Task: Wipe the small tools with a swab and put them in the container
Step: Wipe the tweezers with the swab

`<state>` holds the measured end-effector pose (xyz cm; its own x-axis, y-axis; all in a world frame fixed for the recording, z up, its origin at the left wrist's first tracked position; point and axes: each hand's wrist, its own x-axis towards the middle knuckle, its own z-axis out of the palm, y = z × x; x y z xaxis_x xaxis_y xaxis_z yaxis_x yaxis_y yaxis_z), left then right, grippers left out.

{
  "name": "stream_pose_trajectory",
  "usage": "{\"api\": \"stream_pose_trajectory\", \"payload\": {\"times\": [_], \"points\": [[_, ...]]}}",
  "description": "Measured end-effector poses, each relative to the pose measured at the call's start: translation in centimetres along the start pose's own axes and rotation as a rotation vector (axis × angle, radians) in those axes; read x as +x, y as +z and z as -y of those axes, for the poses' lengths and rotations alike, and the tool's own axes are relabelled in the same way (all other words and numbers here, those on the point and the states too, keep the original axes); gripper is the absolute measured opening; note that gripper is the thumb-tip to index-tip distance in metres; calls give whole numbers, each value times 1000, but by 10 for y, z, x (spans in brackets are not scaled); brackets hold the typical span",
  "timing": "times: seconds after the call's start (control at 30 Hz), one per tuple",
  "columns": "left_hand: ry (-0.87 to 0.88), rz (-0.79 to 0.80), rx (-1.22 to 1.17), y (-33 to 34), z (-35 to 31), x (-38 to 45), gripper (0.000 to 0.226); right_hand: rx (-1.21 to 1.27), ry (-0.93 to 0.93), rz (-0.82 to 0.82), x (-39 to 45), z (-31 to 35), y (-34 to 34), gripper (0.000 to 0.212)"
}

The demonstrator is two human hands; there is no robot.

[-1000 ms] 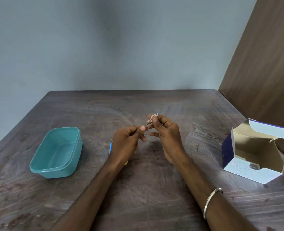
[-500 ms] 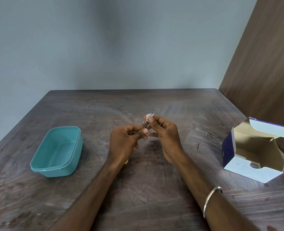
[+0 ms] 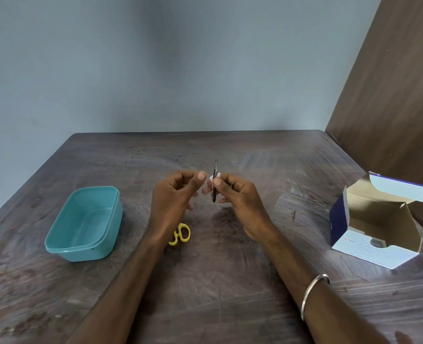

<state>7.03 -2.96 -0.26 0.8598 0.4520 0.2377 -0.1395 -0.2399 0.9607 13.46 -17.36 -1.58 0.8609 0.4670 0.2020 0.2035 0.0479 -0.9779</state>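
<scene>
From the head view, a thin dark tool is held upright above the middle of the bench, pinched between thumb and fingers of the right hand. A white swab is seen pressed against the tool's left side at the fingertips; which hand holds it cannot be told. The left hand is raised just beside the tool, fingers curled, thumb tip pointed toward the swab, with no clear grip on anything. A teal container is set on the bench well to the left, open and apart from both hands. Yellow scissor handles are seen lying on the bench, partly hidden under the left wrist. An opened swab box is placed at the right edge. A metal bangle is worn on the right forearm.
</scene>
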Motion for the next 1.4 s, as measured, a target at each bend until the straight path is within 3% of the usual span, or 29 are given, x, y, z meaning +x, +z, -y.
{"api": "stream_pose_trajectory", "payload": {"times": [0.2, 0.5, 0.83, 1.03, 1.23, 1.33, 1.4], "points": [[21, 77, -49, -12, -2, 5, 11, -31, -31, 104, -2, -4, 5, 17], [70, -96, -100, -16, -2, 7, 5, -73, -45, 112, -2, -6, 6, 25], [111, -169, -168, -11, -6, 5, 13, -62, -30, 66, -1, -6, 2, 15], [118, -357, -210, -18, -16, 3, 13, 19, 13, 11, 0, -9, 1, 7], [155, -450, -11, -51, -37, -6, 13, 96, 10, 33, -2, -6, 1, 30], [133, -470, 206, -81, -48, -5, 15, 134, 46, 56, -3, -4, -1, 22], [102, -480, 490, -104, -53, -6, 18, 141, 59, 64, -3, -3, -1, 19]]}}
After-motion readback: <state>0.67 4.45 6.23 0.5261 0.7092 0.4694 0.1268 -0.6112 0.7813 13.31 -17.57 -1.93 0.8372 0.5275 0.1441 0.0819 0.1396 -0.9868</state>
